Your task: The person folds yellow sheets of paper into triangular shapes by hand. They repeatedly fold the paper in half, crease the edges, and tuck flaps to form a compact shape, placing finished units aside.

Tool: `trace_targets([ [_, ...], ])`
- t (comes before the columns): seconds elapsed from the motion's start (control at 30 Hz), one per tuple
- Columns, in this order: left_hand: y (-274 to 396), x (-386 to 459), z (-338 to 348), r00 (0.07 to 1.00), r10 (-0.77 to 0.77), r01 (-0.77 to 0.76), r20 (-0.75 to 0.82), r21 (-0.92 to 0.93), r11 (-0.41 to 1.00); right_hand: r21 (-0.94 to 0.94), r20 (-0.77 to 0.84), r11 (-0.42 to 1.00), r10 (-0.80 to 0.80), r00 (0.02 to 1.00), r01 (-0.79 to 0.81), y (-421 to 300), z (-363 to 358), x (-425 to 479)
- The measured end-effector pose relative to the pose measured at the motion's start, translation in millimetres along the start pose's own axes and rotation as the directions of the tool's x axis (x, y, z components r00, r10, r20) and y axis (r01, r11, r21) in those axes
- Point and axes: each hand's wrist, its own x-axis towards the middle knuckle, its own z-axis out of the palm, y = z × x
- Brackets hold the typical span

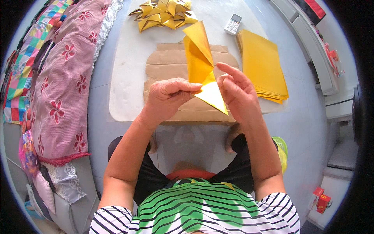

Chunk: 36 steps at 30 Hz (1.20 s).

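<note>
A partly folded sheet of gold foil paper [199,60] is held up above a flattened piece of brown cardboard [166,63]. My left hand [168,96] pinches its lower left edge between thumb and fingers. Pointed folds show at the sheet's top and at its lower right corner, where the foil catches bright light. My right hand [241,90] is just right of the paper, index finger extended and the other fingers curled. Whether its fingertips touch the paper's edge is hard to tell.
Folded gold paper pieces [165,14] are heaped at the table's far side. A white remote control [233,24] lies near a stack of gold paper sheets [263,65] on the right of the white table [125,87]. Left stands a sofa [77,175] under a pink flowered cover [64,82].
</note>
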Motion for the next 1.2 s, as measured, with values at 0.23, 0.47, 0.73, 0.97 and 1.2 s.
trace_targets([
  [0.23, -7, 1, 2, 0.999, 0.013, -0.014, -0.046, -0.033, 0.999, -0.389, 0.186, 0.874, -0.236, 0.954, 0.292, 15, 6, -3],
  [0.47, -12, 3, 11, 0.988, -0.071, 0.045, -0.137, -0.184, 0.982, -0.369, 0.07, 0.903, -0.211, 0.975, 0.221, 15, 5, 0],
  [0.73, -12, 2, 15, 0.991, -0.096, 0.06, -0.095, -0.331, 0.942, -0.344, 0.071, 0.885, -0.308, 0.949, 0.313, 22, 4, 1],
  [0.97, -13, 2, 22, 0.986, -0.102, 0.057, -0.128, -0.316, 0.947, -0.421, 0.047, 0.841, -0.353, 0.934, 0.339, 24, 8, 4],
  [1.2, -12, 1, 20, 0.983, -0.116, 0.099, -0.139, -0.126, 0.987, -0.191, -0.101, 0.948, -0.278, 0.955, 0.256, 32, 14, 6],
])
